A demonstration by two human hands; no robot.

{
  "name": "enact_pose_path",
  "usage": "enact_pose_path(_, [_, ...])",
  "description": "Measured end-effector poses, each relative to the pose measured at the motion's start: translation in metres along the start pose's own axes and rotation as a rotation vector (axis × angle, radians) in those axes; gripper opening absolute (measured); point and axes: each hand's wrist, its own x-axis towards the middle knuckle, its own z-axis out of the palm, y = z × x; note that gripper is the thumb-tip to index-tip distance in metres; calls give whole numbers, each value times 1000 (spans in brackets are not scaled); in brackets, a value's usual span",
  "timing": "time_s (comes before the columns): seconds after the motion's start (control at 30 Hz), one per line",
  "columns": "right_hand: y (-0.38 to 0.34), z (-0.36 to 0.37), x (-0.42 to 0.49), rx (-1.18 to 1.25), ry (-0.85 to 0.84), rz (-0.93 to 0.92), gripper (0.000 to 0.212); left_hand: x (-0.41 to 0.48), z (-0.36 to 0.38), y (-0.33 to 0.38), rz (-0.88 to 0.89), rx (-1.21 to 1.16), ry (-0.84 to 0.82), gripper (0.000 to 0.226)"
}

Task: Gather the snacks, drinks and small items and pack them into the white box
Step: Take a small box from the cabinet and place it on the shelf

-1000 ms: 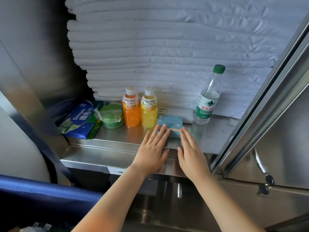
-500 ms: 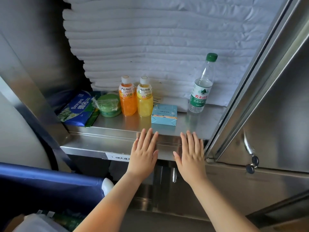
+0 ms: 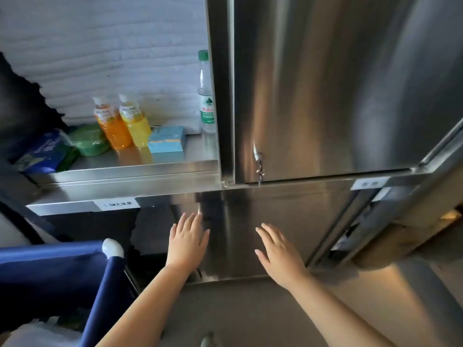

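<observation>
While both hands hover flat before the lower brushed-steel cabinet door (image 3: pixel 263 209), I log neither as holding anything. Left hand (image 3: pixel 188 242): fingers straight and close together, tips up by the door's left edge. Right hand (image 3: pixel 279 254): fingers straight, slightly fanned, thumb out. I cannot tell from my feed whether either palm touches the metal. The two hands are well apart.

Surface: open stainless-steel shelf (image 3: pixel 125 169) at upper left, above the hands. A white label strip (image 3: pixel 117 204) sits on its front lip, print too blurred to read. A stack of folded white linen (image 3: pixel 112 58) fills the back of the shelf. To the right stands a tall closed steel door (image 3: pixel 325 83) with a small hanging latch (image 3: pixel 258 161).

Shelf contents, left to right:
- dark blue plastic packet (image 3: pixel 42 154), lying flat
- round green tub in clear wrap (image 3: pixel 90 142), just beside the packet
- orange juice bottle with white cap (image 3: pixel 111 126) and yellow juice bottle with white cap (image 3: pixel 135 123), standing side by side
- pale blue cardboard carton (image 3: pixel 166 140), just right of the yellow bottle
- clear water bottle with green cap (image 3: pixel 206 103), standing at the door frame and partly hidden by it

All of these sit above and left of the hands, none touched.

Lower left: blue fabric cart rail (image 3: pixel 50 256) with a white rounded corner cap (image 3: pixel 112 247).
</observation>
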Motion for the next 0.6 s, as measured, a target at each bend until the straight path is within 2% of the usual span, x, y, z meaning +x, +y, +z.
enact_pose_path(0.1, [56, -12, -69, 88, -9, 174, 49, -31, 33, 55, 97, -8, -191, 52])
enact_pose_path(0.23, [131, -33, -171, 22, 21, 405, 47, -64, 79, 153, 308, 28, -354, 50])
enact_pose_path(0.4, [203, -57, -300, 64, 102, 773, 50, -95, 116, 297, 689, 67, -457, 51])
enact_pose_path(0.6, [256, -56, -445, 120, 199, 1155, 53, -154, 170, 456, 1111, 51, -536, 54])
